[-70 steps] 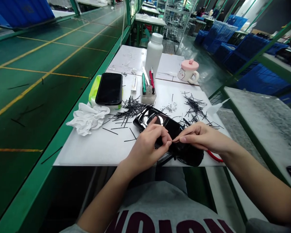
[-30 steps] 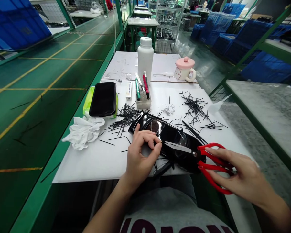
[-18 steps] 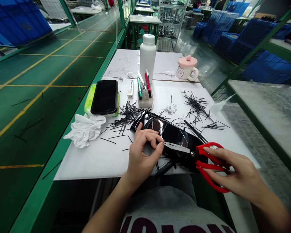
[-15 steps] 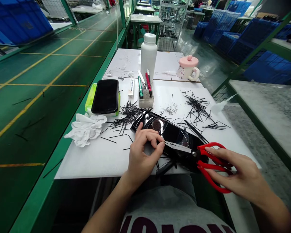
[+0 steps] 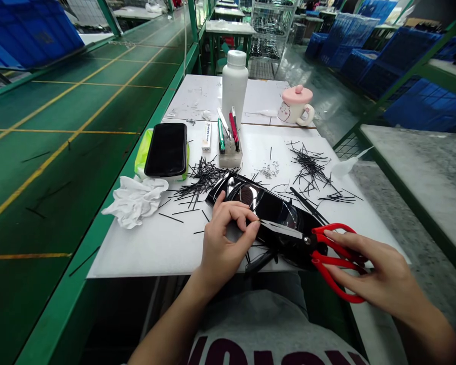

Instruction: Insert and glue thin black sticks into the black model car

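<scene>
My right hand [image 5: 368, 263] grips the red handles of a pair of scissors [image 5: 336, 258], whose blades point left. Thumb and forefinger of my left hand [image 5: 230, 235] are pinched together right at the blade tips; whatever lies between them is too small to make out. Beneath the hands rests a glossy black moulded part [image 5: 271, 208], set at a slant over the table's front edge. A pile of thin black strips [image 5: 207, 178] lies beyond my left hand, and another heap of black strips [image 5: 310, 166] sits at the right.
A phone [image 5: 166, 150] on a green pack, a crumpled white cloth [image 5: 136, 200], a small box [image 5: 206, 138], a holder with cutters [image 5: 230, 159], a white bottle [image 5: 234, 86] and a lidded mug [image 5: 294, 111] stand around the white table [image 5: 137, 258]. Tiny clippings are scattered mid-table.
The whole view has shifted very slightly. Both hands, the scissors and the black part keep nearly the same places relative to each other.
</scene>
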A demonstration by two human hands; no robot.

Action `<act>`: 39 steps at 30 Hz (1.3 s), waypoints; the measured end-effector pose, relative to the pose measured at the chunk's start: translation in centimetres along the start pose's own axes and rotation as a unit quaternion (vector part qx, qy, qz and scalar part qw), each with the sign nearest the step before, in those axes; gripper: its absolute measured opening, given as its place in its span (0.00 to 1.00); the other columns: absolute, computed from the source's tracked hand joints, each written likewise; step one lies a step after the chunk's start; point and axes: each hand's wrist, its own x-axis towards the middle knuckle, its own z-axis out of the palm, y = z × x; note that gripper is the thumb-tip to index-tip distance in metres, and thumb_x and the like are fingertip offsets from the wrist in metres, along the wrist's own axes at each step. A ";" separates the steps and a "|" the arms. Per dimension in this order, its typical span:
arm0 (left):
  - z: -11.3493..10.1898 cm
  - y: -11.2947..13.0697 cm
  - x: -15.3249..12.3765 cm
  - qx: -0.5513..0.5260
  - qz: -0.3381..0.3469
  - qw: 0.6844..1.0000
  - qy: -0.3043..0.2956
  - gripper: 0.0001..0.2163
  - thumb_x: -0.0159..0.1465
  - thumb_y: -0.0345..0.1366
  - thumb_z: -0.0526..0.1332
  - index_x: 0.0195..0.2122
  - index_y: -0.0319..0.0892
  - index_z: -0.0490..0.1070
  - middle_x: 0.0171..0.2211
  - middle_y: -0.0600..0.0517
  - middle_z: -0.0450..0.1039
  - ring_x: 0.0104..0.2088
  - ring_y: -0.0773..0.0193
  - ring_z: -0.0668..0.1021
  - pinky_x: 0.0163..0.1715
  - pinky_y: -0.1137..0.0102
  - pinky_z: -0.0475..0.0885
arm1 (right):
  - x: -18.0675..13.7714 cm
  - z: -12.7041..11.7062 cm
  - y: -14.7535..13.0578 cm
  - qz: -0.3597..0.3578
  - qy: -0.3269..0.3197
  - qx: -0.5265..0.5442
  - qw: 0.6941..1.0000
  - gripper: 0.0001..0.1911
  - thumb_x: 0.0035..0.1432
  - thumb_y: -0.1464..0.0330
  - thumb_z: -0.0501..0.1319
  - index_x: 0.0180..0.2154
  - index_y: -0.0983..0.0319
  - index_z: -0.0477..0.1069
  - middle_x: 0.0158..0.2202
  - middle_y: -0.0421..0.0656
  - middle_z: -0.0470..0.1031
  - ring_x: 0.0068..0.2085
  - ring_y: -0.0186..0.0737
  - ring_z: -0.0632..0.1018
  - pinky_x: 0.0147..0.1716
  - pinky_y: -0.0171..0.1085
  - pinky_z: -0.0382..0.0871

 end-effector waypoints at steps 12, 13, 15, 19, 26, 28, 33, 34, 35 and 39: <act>0.0 -0.2 0.0 -0.010 -0.007 1.000 -0.002 0.14 0.62 0.25 0.63 0.28 0.45 0.57 0.31 0.61 0.76 0.41 0.67 0.77 0.69 0.55 0.53 | 0.1 0.1 0.1 0.000 -0.006 0.023 1.000 0.18 0.60 0.67 0.64 0.52 0.56 0.68 0.37 0.44 0.81 0.30 0.40 0.82 0.20 0.33 0.75; 0.0 -0.2 0.0 -0.013 -0.009 1.000 -0.002 0.14 0.62 0.25 0.63 0.28 0.45 0.57 0.31 0.61 0.76 0.41 0.67 0.77 0.68 0.55 0.53 | 0.0 0.1 0.2 -0.001 -0.006 0.024 1.000 0.18 0.60 0.68 0.64 0.52 0.56 0.68 0.37 0.44 0.81 0.29 0.40 0.82 0.21 0.33 0.75; 0.0 -0.2 0.0 -0.017 -0.011 1.000 0.000 0.15 0.62 0.25 0.64 0.28 0.45 0.57 0.30 0.61 0.76 0.41 0.67 0.77 0.68 0.56 0.54 | -0.1 0.1 0.3 -0.004 -0.007 0.021 1.000 0.18 0.61 0.67 0.64 0.52 0.56 0.68 0.37 0.44 0.82 0.30 0.40 0.82 0.21 0.34 0.76; -0.1 -0.2 0.1 -0.021 -0.011 1.000 0.000 0.15 0.62 0.25 0.64 0.28 0.45 0.57 0.30 0.61 0.76 0.40 0.67 0.77 0.68 0.56 0.54 | -0.2 0.0 0.4 -0.015 -0.014 0.006 1.000 0.16 0.63 0.64 0.63 0.52 0.58 0.68 0.37 0.45 0.82 0.30 0.41 0.83 0.22 0.34 0.76; -0.1 0.0 0.0 -0.003 -0.008 1.000 -0.010 0.14 0.62 0.26 0.63 0.27 0.46 0.56 0.30 0.59 0.76 0.40 0.65 0.78 0.68 0.54 0.54 | -1.2 -0.8 1.2 0.045 0.053 -0.017 0.997 0.16 0.61 0.62 0.65 0.51 0.56 0.70 0.34 0.45 0.83 0.25 0.39 0.80 0.21 0.35 0.74; -0.2 -0.1 0.0 0.009 -0.008 1.000 -0.011 0.14 0.62 0.27 0.63 0.28 0.46 0.56 0.30 0.59 0.76 0.41 0.64 0.78 0.68 0.52 0.53 | -1.6 -1.8 2.4 0.141 0.088 -0.048 0.985 0.18 0.59 0.59 0.66 0.50 0.55 0.71 0.34 0.46 0.82 0.29 0.45 0.82 0.23 0.38 0.76; -0.5 -0.4 0.0 0.077 -0.034 0.996 0.020 0.13 0.63 0.29 0.62 0.27 0.46 0.57 0.30 0.57 0.77 0.45 0.59 0.78 0.69 0.42 0.38 | -1.7 -3.1 6.3 0.317 0.030 -0.177 0.931 0.23 0.56 0.50 0.65 0.49 0.56 0.75 0.32 0.48 0.81 0.33 0.55 0.83 0.29 0.46 0.74; -0.6 -0.6 0.1 0.084 -0.044 0.995 0.021 0.13 0.63 0.30 0.62 0.27 0.46 0.57 0.30 0.57 0.77 0.47 0.58 0.77 0.68 0.39 0.37 | -1.6 -3.0 6.9 0.315 0.017 -0.188 0.930 0.23 0.58 0.49 0.63 0.48 0.57 0.75 0.31 0.47 0.81 0.31 0.54 0.82 0.28 0.46 0.73; -0.6 -0.7 0.2 0.088 -0.052 0.995 0.018 0.13 0.64 0.31 0.62 0.27 0.46 0.57 0.30 0.56 0.77 0.49 0.56 0.77 0.67 0.38 0.36 | -1.6 -2.7 7.3 0.302 0.012 -0.192 0.934 0.22 0.60 0.49 0.61 0.47 0.57 0.75 0.32 0.47 0.81 0.31 0.53 0.82 0.28 0.46 0.73; -0.8 -0.9 0.6 0.087 -0.064 0.994 0.011 0.12 0.63 0.33 0.63 0.27 0.46 0.58 0.30 0.56 0.78 0.53 0.53 0.77 0.66 0.35 0.34 | -0.9 -1.2 6.0 0.201 0.072 -0.171 0.962 0.18 0.67 0.55 0.55 0.46 0.61 0.75 0.46 0.52 0.78 0.47 0.56 0.79 0.47 0.54 0.72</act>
